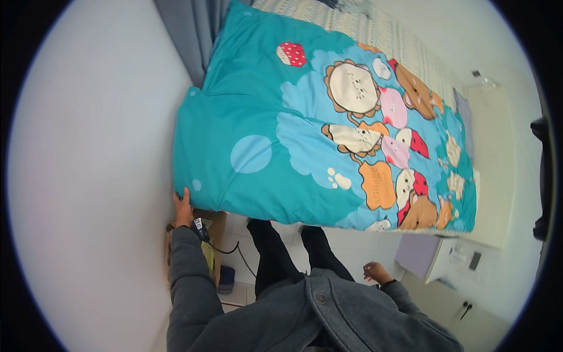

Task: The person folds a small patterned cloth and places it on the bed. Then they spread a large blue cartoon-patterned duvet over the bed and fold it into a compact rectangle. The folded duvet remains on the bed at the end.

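Note:
A teal cartoon-print quilt [255, 185] lies over the bed before me, with a fold running across its middle. At the quilt's near left corner, beside the wall, my left hand [183, 207] touches the edge with its thumb on top; the other fingers are partly hidden, so a grip cannot be made out. My right hand [374, 272] hangs low at my right side, away from the quilt, its fingers loosely curled and nothing visible in them.
A white wall [88, 167] borders the left side, with a grey curtain [187, 39] behind. Below my left hand are a cardboard box [217, 224], a power strip [200, 229] and its black cable [226, 251]. A lilac-sided cabinet [415, 255] stands at the right.

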The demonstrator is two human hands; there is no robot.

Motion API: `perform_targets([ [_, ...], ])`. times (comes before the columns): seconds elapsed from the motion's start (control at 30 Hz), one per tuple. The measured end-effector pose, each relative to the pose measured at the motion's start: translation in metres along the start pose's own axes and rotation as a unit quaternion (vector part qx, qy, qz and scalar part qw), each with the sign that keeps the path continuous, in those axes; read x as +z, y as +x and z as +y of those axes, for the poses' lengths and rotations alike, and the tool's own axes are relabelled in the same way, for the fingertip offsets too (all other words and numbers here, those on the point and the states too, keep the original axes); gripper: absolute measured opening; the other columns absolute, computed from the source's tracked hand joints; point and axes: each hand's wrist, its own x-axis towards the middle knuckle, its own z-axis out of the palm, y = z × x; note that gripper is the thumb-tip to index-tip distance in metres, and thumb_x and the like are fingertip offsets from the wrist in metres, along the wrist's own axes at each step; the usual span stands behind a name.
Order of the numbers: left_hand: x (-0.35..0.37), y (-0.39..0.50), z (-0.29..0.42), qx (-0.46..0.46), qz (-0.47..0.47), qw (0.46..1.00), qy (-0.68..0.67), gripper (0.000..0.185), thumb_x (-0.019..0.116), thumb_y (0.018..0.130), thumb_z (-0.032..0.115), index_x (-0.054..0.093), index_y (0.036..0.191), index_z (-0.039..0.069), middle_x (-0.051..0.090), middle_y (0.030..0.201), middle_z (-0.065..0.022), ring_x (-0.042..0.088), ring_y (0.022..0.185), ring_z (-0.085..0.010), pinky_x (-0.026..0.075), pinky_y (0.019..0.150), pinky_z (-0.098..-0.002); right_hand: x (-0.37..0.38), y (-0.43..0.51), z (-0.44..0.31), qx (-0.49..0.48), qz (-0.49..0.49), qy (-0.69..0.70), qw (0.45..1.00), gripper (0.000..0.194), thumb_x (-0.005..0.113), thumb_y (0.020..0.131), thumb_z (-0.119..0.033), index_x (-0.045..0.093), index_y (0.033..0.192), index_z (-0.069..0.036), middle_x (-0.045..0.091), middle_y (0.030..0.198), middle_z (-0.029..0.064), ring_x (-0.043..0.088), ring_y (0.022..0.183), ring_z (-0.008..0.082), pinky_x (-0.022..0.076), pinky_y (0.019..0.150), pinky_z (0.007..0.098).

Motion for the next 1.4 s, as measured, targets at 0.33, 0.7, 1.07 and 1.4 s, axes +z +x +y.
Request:
perform_targets([
  [0.33,-0.018,-0.023,0.075,0.108,0.040,0.993,-0.030,0.038,0.064,0.079,0.027,0.054,0.103,-0.001,0.057,0.095,-0.0127,0.054,0.082,-0.0236,0.046,0.068,-0.0373,0.047,-0.013,-0.050,0.003,0.040,-0.013,0.999,0.022,0.051,0.081,-0.015,0.057,0.096,0.001,0.061,0.073,0.0116,0.062,0.058,0.0184,0.0509,0.047,0.0298],
  [0.7,-0.042,0.018,0.048,0.220,0.097,0.852,0.465,0.040,0.061,0.079,0.016,0.048,0.110,-0.006,0.052,0.105,-0.0227,0.051,0.094,-0.0331,0.040,0.081,-0.0406,0.052,-0.023,-0.040,0.017,0.044,0.054,0.997,0.022,0.049,0.080,-0.013,0.057,0.095,0.002,0.061,0.072,0.0116,0.062,0.059,0.0184,0.0515,0.048,0.0299],
  [1.07,0.217,-0.053,0.068,0.485,-0.318,0.537,0.613,0.055,0.059,0.078,0.033,0.042,0.128,0.016,0.034,0.135,-0.0135,0.028,0.125,-0.0304,0.017,0.099,-0.0559,0.067,-0.058,0.016,0.029,0.102,0.139,0.985,0.024,0.050,0.078,-0.015,0.058,0.093,0.001,0.062,0.071,0.0118,0.061,0.056,0.0188,0.0506,0.048,0.0293],
  [1.4,0.287,-0.059,-0.001,0.525,-0.171,0.588,0.592,0.054,0.045,0.086,0.038,0.035,0.131,0.011,0.030,0.135,-0.0173,0.025,0.125,-0.0365,0.022,0.097,-0.0558,0.097,-0.055,0.130,0.136,0.068,0.245,0.958,0.023,0.051,0.078,-0.015,0.058,0.093,0.001,0.062,0.072,0.0113,0.063,0.057,0.0200,0.0505,0.047,0.0311],
])
